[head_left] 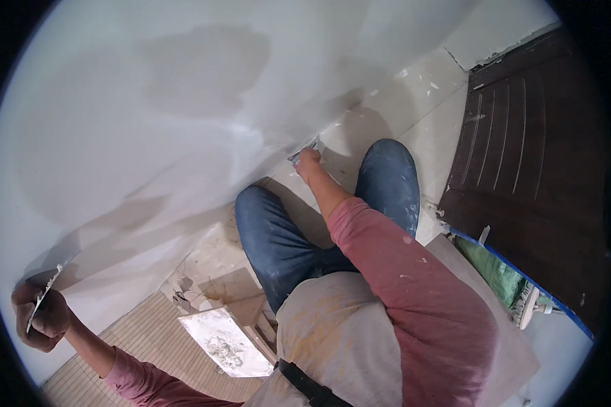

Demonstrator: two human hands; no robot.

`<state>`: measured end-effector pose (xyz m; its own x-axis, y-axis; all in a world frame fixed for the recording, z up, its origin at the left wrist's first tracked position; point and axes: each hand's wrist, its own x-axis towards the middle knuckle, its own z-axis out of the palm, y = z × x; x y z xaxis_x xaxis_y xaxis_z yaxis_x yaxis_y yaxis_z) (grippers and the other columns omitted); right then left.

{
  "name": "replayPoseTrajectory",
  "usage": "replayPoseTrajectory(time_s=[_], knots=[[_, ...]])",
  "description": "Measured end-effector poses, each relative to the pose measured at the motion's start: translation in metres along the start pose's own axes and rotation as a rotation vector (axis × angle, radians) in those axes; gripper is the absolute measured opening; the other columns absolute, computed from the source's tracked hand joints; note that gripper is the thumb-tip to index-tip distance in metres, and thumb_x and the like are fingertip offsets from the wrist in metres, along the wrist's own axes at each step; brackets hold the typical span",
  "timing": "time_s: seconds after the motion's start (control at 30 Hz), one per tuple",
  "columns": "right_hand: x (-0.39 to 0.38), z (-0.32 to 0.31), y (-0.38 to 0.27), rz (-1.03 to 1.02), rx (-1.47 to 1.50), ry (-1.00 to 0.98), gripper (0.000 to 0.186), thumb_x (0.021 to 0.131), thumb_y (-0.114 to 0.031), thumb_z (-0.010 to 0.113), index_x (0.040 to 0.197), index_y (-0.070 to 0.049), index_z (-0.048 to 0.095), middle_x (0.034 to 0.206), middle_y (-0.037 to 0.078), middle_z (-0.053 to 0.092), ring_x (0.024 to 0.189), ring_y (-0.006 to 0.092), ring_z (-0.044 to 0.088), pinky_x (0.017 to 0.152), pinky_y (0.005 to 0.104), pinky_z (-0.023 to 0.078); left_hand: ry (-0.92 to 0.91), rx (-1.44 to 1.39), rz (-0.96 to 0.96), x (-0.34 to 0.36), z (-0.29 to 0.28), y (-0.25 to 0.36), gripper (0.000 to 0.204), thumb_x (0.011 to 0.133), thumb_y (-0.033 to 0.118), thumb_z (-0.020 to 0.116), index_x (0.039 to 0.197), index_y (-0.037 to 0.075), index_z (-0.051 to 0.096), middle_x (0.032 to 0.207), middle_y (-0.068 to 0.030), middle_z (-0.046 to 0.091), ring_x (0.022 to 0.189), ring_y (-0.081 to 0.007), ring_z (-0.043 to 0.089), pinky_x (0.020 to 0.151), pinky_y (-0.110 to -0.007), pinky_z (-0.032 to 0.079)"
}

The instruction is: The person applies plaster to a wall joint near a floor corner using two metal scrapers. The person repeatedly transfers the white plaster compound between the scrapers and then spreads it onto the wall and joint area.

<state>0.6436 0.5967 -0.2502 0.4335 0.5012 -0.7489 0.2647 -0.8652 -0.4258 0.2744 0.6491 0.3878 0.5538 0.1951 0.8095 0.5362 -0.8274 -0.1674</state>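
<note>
Working from far away, I had my left hand (pixel 53 319) wrapped around a thin, flat, pale plate (pixel 44 298) with lumpy white paste (pixel 58 268) on its edge, near the smooth white wall (pixel 115 136). My right hand (pixel 308 164) gripped a small, grey, flat blade that looked like metal (pixel 294 158), down low where the wall met the pale tiled floor (pixel 431 132). I guessed both tools were light and stiff, and slippery if the paste was wet. Holding their backs, away from the thin edges, seemed best.
</note>
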Motion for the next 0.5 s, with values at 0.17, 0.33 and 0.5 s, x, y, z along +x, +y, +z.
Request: replayPoseTrajectory(time_s=[0.17,0.33,0.5], knots=[[-0.002,-0.014,-0.006,-0.24,-0.608,-0.155,0.045,0.093,-0.031,0.054,0.131,-0.007,0.058,0.135,0.007,0.059,0.127,0.0178,0.054,0.1,0.0315,0.046,0.231,-0.075,0.2,0.0,0.02,0.007,0.02,0.089,0.007,0.042,0.078,-0.006,0.053,0.069,-0.0257,0.064,0.058,-0.0306,0.063,0.052,-0.039,0.055],[-0.061,-0.018,-0.038,0.027,0.866,-0.058,0.034,0.096,-0.024,0.052,0.126,-0.009,0.061,0.115,0.006,0.063,0.112,0.019,0.058,0.093,0.033,0.048,0.156,-0.051,0.154,0.011,0.026,0.025,0.021,0.094,0.011,0.044,0.084,-0.007,0.051,0.06,-0.021,0.058,0.049,-0.0243,0.056,0.043,-0.033,0.045],[-0.177,-0.038,-0.107,-0.169,1.652,0.277,0.031,0.099,-0.018,0.054,0.128,-0.007,0.054,0.099,0.008,0.061,0.096,0.0215,0.059,0.088,0.0351,0.047,0.079,-0.029,0.177,0.018,0.027,0.031,0.025,0.096,0.01,0.043,0.079,-0.007,0.051,0.06,-0.0208,0.059,0.049,-0.0238,0.056,0.043,-0.031,0.044]])
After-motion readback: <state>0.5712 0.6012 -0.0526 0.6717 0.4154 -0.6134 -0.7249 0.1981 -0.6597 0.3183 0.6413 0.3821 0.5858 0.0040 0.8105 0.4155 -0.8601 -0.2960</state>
